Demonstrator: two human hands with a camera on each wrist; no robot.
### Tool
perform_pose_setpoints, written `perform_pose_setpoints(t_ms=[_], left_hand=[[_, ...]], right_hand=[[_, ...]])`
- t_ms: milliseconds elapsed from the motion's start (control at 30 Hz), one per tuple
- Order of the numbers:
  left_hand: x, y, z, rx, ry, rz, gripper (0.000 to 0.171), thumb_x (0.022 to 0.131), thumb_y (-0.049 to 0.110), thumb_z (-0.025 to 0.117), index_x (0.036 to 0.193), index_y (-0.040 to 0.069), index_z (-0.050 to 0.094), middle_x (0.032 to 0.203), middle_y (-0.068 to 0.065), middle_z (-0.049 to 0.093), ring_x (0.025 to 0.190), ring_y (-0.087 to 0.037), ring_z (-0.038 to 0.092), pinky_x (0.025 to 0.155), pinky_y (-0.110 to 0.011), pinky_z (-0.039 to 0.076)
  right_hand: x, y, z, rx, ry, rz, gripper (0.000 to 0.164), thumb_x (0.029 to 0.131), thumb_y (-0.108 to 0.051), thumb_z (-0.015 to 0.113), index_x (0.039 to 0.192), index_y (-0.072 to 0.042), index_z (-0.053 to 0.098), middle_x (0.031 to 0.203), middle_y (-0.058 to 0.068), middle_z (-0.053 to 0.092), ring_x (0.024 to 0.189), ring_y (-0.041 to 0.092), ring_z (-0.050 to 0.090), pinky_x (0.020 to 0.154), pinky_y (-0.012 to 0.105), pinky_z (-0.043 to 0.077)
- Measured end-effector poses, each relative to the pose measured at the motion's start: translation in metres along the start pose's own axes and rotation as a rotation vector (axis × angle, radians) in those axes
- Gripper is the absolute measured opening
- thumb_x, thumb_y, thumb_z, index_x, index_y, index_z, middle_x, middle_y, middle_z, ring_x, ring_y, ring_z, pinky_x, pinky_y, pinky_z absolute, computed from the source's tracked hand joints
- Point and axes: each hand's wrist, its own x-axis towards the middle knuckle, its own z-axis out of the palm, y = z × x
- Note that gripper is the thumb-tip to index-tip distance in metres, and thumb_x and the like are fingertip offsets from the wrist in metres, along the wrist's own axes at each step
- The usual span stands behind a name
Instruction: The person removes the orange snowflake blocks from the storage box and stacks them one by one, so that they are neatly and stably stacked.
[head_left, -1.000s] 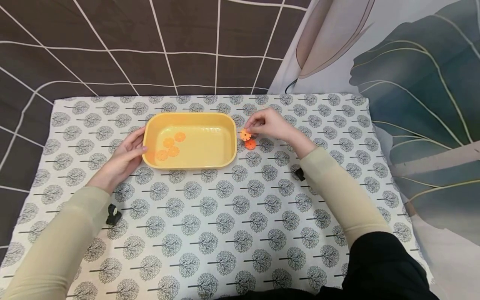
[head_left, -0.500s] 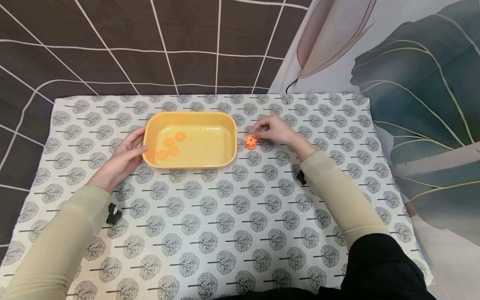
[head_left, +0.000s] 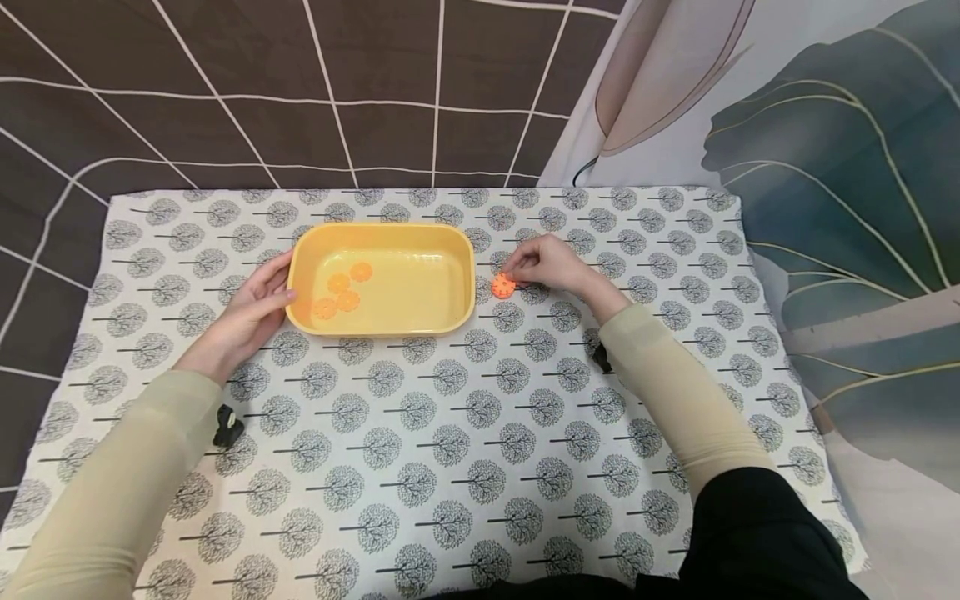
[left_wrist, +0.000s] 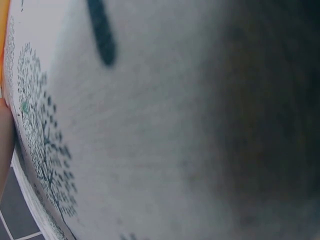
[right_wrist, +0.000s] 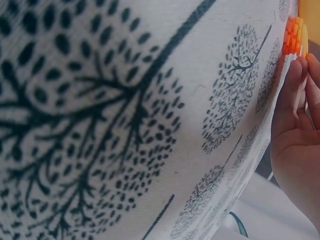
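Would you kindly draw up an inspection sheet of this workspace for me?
Surface: tree-print cloth covers the table.
Job's things: yellow tray with flat orange pieces in its left part; an orange stack right of the tray, piece count unclear.
Clutter: a small black item by the left sleeve, another partly behind the right sleeve; whether attached is unclear.
Grips: left hand holds the tray's left end, thumb at the rim; right hand pinches the orange stack.
Cables: thin dark cord behind the far edge.
Surroundings: dark gridded backdrop; leaf-print curtain at right.
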Motion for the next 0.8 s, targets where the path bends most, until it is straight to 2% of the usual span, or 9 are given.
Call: perform_pose_setpoints(t_ms=[233, 600, 800], left_hand=[[-0.0007, 0.0005, 0.0006, -0.003, -0.005, 0.002, 0.071, 0.103, -0.01, 0.05, 0.165, 0.019, 0.032, 0.181, -0.003, 0.006, 0.166, -0.013, 0.016, 0.131, -0.021, 0.028], [-0.0008, 0.0009, 0.0008, 0.012, -0.002, -0.007, 0.074, 0.104, -0.01, 0.05, 0.168, 0.015, 0.023, 0.181, -0.004, 0.005, 0.167, -0.017, 0.01, 0.133, -0.024, 0.024], [-0.0005, 0.0008, -0.0001, 0.014, -0.013, 0.006, 0.072, 0.104, -0.01, 0.05, 0.167, 0.017, 0.028, 0.181, -0.004, 0.006, 0.166, -0.017, 0.014, 0.126, -0.019, 0.036]], right_hand=[[0.0012, 0.0008, 0.0024, 0.025, -0.004, 0.017, 0.014, 0.093, -0.006, 0.079, 0.107, -0.002, 0.078, 0.108, 0.015, 0.078, 0.088, 0.01, 0.068, 0.084, 0.019, 0.06], [0.0031, 0.0007, 0.0042, 0.01, -0.007, 0.005, 0.015, 0.091, -0.005, 0.081, 0.105, -0.002, 0.079, 0.105, 0.013, 0.078, 0.086, 0.01, 0.066, 0.083, 0.018, 0.059], [0.0033, -0.0011, -0.0002, 0.009, -0.009, -0.012, 0.016, 0.092, -0.006, 0.08, 0.107, -0.001, 0.078, 0.105, 0.014, 0.078, 0.085, 0.009, 0.066, 0.08, 0.016, 0.059]])
